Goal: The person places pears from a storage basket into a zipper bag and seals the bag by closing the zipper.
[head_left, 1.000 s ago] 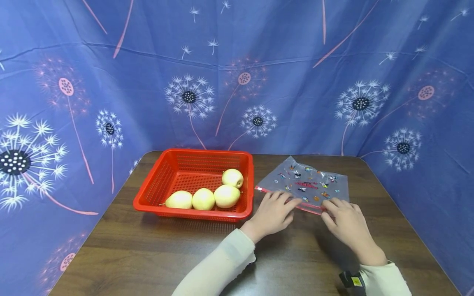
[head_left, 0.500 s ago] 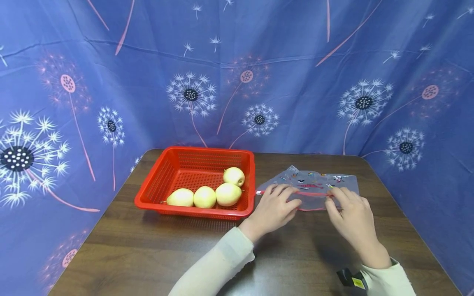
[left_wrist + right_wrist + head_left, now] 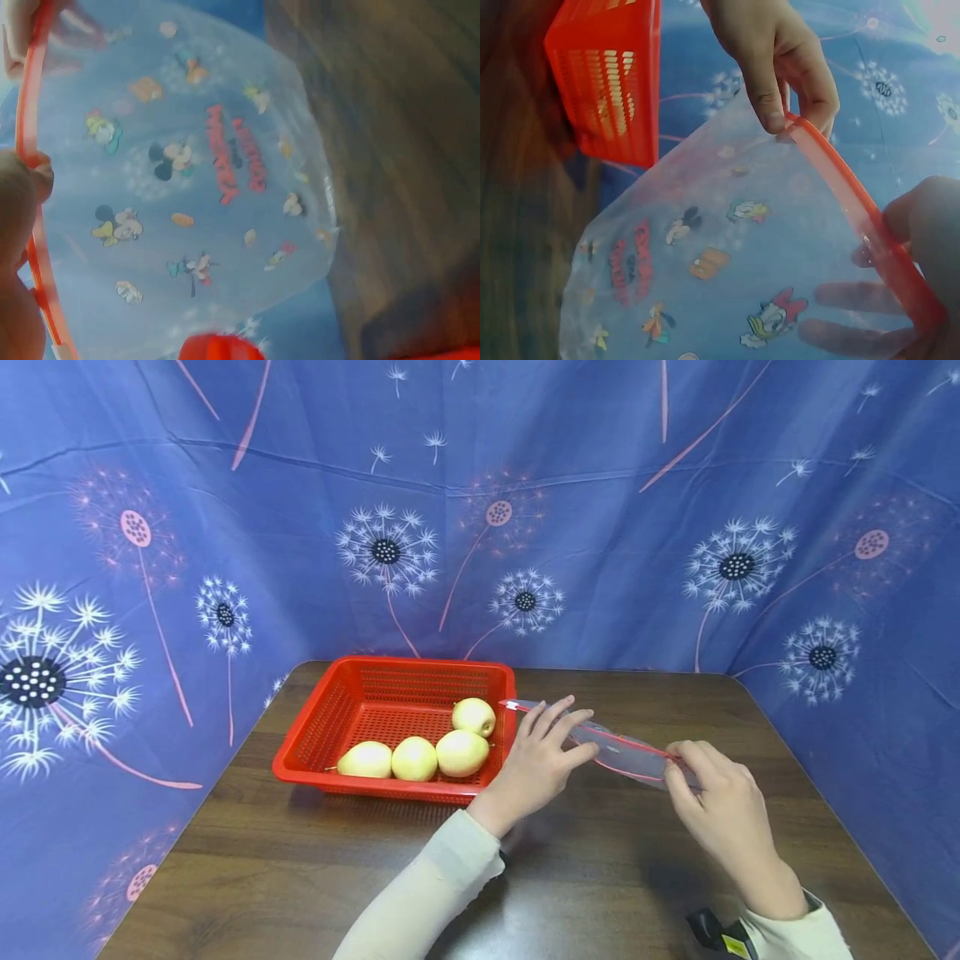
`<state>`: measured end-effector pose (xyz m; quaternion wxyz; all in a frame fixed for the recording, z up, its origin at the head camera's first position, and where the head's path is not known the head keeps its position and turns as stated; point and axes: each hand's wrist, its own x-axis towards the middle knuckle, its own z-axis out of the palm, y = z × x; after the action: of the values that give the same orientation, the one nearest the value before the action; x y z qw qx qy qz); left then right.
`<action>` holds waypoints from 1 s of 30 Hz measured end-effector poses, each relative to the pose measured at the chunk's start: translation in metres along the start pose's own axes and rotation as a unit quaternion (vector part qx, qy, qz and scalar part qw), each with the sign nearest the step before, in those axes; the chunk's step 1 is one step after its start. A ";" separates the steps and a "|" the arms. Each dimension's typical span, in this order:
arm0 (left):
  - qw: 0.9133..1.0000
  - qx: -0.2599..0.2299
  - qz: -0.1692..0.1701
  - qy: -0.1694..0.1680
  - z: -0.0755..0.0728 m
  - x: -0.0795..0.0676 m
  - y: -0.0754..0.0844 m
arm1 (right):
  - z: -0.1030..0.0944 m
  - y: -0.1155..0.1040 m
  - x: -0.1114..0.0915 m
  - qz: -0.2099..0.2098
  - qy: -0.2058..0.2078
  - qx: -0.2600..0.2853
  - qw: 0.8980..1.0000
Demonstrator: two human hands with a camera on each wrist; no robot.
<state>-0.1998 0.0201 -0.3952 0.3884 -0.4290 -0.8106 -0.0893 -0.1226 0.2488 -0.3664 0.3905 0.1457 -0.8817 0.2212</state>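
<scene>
A clear zip bag (image 3: 626,758) with printed cartoon figures and a red zip edge (image 3: 840,184) is held up between both hands. In the head view the mouth faces up, its two red edges slightly apart. My left hand (image 3: 534,762) pinches the red edge toward the left end, where a white slider (image 3: 512,705) shows. My right hand (image 3: 716,802) grips the other end, thumb on the near side. Through the film in the right wrist view, the right fingers (image 3: 855,296) show behind it. From the left wrist view, the bag's body hangs flat.
A red plastic basket (image 3: 300,747) stands left of the bag, its right rim close to my left hand. Several yellow-green pears (image 3: 414,758) lie inside it. Everything is on a dark wooden table (image 3: 300,877), with a blue dandelion-print cloth (image 3: 600,527) behind.
The bag has gone from lying on the table to being held upright with its mouth edges parted. My left hand has moved up toward the basket, my right slightly down and right.
</scene>
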 end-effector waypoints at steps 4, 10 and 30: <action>0.999 -0.023 0.011 -0.019 -0.010 -0.002 -0.007 | -0.005 -0.005 0.001 -0.016 -0.043 0.023 0.999; 0.997 -0.061 0.041 -0.035 -0.021 -0.008 -0.016 | -0.022 -0.016 0.007 -0.025 -0.154 0.078 0.985; 0.983 -0.123 0.127 -0.047 -0.031 -0.018 -0.028 | 0.007 -0.016 0.035 -0.372 -0.192 0.121 0.900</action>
<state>-0.1981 -0.0229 -0.3815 0.3023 -0.5767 -0.7497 -0.1183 -0.1426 0.2281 -0.3398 0.2473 0.5486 -0.7876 0.1323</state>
